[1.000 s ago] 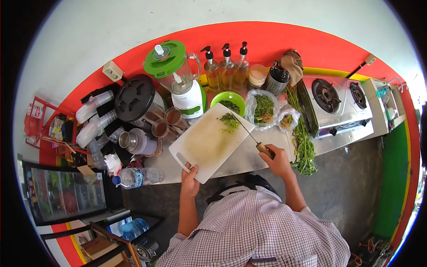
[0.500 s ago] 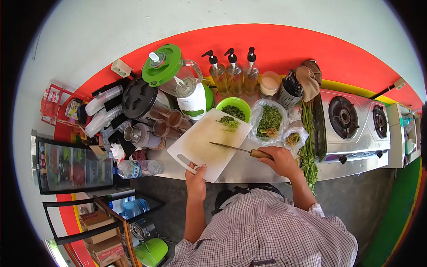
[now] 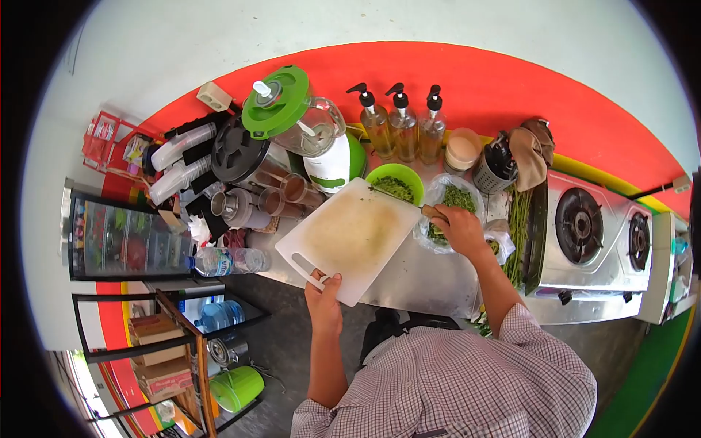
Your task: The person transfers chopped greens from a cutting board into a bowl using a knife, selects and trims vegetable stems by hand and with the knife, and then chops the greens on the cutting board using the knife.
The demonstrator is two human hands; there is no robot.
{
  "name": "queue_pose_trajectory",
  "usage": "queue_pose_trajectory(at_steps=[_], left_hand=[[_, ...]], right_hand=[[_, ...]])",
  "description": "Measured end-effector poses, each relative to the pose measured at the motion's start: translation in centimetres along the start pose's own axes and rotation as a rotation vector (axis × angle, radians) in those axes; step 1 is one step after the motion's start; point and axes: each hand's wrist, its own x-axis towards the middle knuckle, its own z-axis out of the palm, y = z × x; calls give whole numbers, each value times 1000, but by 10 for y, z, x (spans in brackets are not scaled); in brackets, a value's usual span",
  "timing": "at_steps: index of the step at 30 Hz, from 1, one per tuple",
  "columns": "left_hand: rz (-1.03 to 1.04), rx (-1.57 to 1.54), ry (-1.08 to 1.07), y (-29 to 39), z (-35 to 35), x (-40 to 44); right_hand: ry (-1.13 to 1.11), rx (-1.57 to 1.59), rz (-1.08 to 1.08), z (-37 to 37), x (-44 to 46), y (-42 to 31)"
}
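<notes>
Board (image 3: 332,237), one in number, showed in the head view: white and rectangular, tan-stained across its middle with a faint green smear, its slotted end at the left hand (image 3: 325,305) and its far corner overlapping the near side of one green bowl (image 3: 418,185). The left hand pinched that slotted end, thumb on the upper face, the fingers partly hidden below. The right hand (image 3: 461,230) was curled tight round the wooden handle of one knife (image 3: 431,212), its blade running leftward from that grip, by the chopped greens (image 3: 394,187) in the bowl. Just beyond the right hand sat a larger plastic bag (image 3: 459,196) of greens, and right of its wrist a smaller plastic bag (image 3: 502,237), making two. Three pump bottles (image 3: 403,134) stood farther beyond the right hand, one blender (image 3: 328,163) beyond the left. Left of the left hand lay one water bottle (image 3: 232,260); right of the right hand stood one stove (image 3: 602,266) with two burners (image 3: 579,225).
</notes>
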Motion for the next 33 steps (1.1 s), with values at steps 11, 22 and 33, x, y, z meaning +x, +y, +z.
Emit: queue_pose_trajectory(at_steps=[11, 22, 33], left_hand=[[31, 106, 81, -1, -5, -19], [75, 72, 118, 7, -7, -25], [47, 10, 121, -5, -26, -13]], right_hand=[[-83, 292, -130, 12, -38, -40], [48, 295, 50, 18, -27, -35], [15, 101, 50, 17, -45, -41]])
